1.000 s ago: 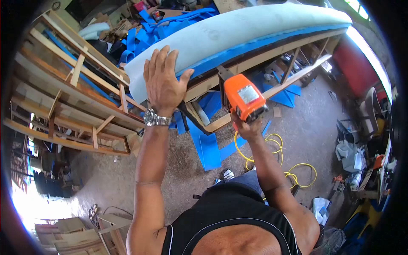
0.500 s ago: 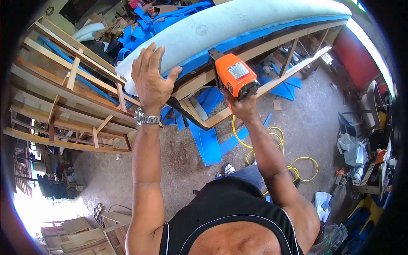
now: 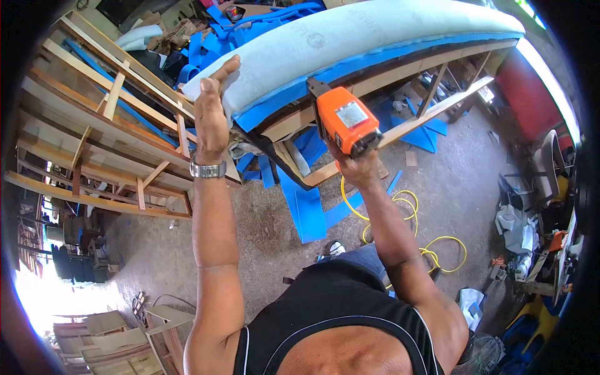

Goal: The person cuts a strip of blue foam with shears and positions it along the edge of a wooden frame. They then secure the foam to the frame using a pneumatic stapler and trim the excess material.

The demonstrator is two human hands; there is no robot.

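My right hand (image 3: pixel 357 167) grips an orange pneumatic staple gun (image 3: pixel 349 119) by its handle. The gun's nose meets the blue strip (image 3: pixel 284 100) along the lower edge of a long, curved, white-covered pad (image 3: pixel 325 44). This pad lies on a wooden frame (image 3: pixel 400 78). At the pad's left end rests my left hand (image 3: pixel 212 122), turned edge-on, its fingers stretched out against the white cover. A metal watch (image 3: pixel 208 170) is on that wrist. Part of the left palm is hidden from view.
Another wooden frame (image 3: pixel 106 125) stands at the left. Blue offcuts (image 3: pixel 300 209) lie on the floor under the pad's frame. A yellow air hose (image 3: pixel 409 203) loops across the floor beside my right arm. A chair (image 3: pixel 549 159) and piled materials line the right side.
My left hand has shifted from lying flat on the pad to its left end and turned edge-on. The staple gun stays at the blue strip, and the pad appears slightly farther right.
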